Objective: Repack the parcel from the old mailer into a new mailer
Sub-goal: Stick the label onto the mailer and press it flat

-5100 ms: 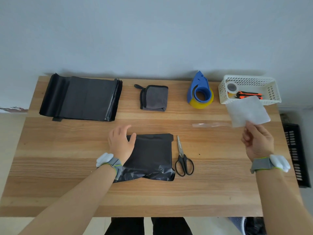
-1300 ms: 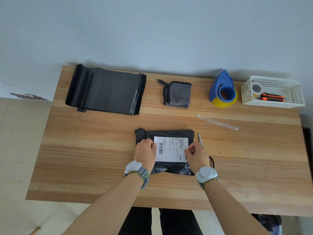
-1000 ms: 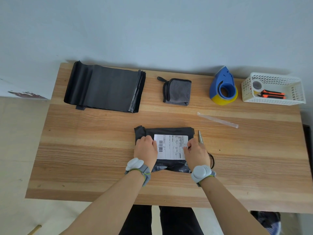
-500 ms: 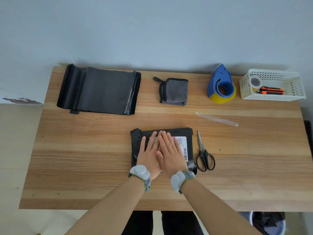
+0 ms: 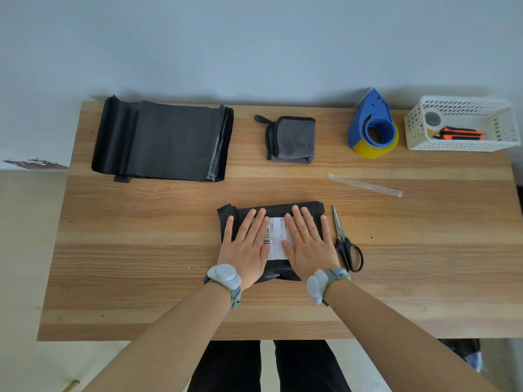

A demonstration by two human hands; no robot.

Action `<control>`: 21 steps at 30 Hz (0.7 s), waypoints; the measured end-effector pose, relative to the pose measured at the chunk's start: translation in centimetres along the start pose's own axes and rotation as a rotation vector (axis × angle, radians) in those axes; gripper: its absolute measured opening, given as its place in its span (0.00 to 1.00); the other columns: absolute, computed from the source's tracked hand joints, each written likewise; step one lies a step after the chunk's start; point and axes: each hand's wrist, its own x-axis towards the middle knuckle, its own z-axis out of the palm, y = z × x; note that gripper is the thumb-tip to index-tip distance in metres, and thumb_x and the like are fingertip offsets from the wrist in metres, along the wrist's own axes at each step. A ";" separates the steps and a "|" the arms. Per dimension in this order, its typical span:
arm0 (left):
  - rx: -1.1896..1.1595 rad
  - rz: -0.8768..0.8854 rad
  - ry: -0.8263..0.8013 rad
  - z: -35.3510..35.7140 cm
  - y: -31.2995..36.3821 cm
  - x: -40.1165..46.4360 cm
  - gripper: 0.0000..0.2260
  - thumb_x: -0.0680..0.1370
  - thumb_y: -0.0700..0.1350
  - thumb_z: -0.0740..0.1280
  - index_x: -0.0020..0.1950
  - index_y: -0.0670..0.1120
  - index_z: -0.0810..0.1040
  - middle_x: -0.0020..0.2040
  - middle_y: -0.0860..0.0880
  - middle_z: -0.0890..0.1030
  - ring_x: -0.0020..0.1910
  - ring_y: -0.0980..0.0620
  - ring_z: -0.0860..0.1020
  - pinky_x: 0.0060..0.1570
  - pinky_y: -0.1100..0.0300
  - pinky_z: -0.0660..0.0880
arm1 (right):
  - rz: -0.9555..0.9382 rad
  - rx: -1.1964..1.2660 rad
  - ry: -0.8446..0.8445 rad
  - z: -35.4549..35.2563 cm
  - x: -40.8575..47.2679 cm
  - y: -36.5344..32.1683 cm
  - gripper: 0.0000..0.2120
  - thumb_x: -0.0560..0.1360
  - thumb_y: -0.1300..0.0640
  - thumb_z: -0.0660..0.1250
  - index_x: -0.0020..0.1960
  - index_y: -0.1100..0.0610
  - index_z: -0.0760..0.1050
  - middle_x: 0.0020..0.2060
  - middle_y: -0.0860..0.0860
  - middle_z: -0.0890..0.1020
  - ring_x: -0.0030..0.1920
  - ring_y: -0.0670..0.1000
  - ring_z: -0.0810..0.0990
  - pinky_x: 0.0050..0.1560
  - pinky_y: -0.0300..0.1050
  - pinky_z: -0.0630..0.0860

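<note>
Black mailers in a flat stack are lying at the far left corner of the wooden table, their edges fanned a little on the right side. Next along the back, a folded grey cloth with a dark trim is sitting on its own, well apart from the stack.

Nearer to me, at the middle of the table, the black parcel is lying flat, and I am pressing down on it with both palms. My left hand is covering its left part, fingers straight and slightly spread, the thumb reaching toward the parcel's left edge. Between my hands the white shipping label with its barcode is showing, stuck on top of the parcel. My right hand is lying flat over the right part, fingers straight and close together, nothing gripped. I am wearing a grey band on each wrist.

Just beside the parcel's right edge, black-handled scissors are resting closed, blades pointing away from me. Farther back, a clear strip is lying slantwise on the wood. Behind it a blue tape dispenser with a yellow roll is standing near the wall. At the far right corner a white basket is holding an orange and black tool and a small roll.
</note>
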 end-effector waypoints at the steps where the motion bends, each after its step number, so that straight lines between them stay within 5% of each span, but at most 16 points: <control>1: 0.000 -0.006 -0.003 -0.1 -0.2 0.0 0.27 0.83 0.55 0.48 0.80 0.46 0.50 0.81 0.50 0.45 0.80 0.49 0.44 0.75 0.38 0.48 | 0.024 -0.006 -0.002 0.0 -0.1 0.4 0.30 0.82 0.42 0.47 0.80 0.55 0.48 0.79 0.52 0.48 0.79 0.53 0.45 0.76 0.63 0.47; 10: 0.034 -0.095 -0.016 -0.7 -1.8 -1.8 0.27 0.82 0.55 0.47 0.80 0.45 0.51 0.81 0.48 0.46 0.80 0.46 0.44 0.74 0.37 0.48 | 0.152 -0.049 -0.040 -0.6 -1.6 3.5 0.30 0.82 0.42 0.42 0.79 0.54 0.53 0.79 0.50 0.50 0.79 0.56 0.48 0.75 0.66 0.49; 14: -0.038 -0.176 0.078 -1.3 -1.1 -2.3 0.28 0.82 0.54 0.49 0.79 0.43 0.51 0.81 0.46 0.47 0.80 0.47 0.45 0.75 0.39 0.50 | 0.315 0.039 0.068 -1.7 -2.2 3.0 0.30 0.82 0.43 0.41 0.79 0.58 0.53 0.79 0.53 0.50 0.79 0.55 0.47 0.76 0.63 0.47; 21: -0.093 -0.148 0.055 -0.1 2.1 -0.1 0.28 0.80 0.52 0.46 0.80 0.45 0.50 0.81 0.47 0.45 0.80 0.48 0.44 0.76 0.40 0.49 | 0.047 0.172 0.064 -0.9 0.0 -5.3 0.29 0.83 0.44 0.36 0.79 0.56 0.46 0.79 0.53 0.50 0.79 0.52 0.44 0.75 0.58 0.46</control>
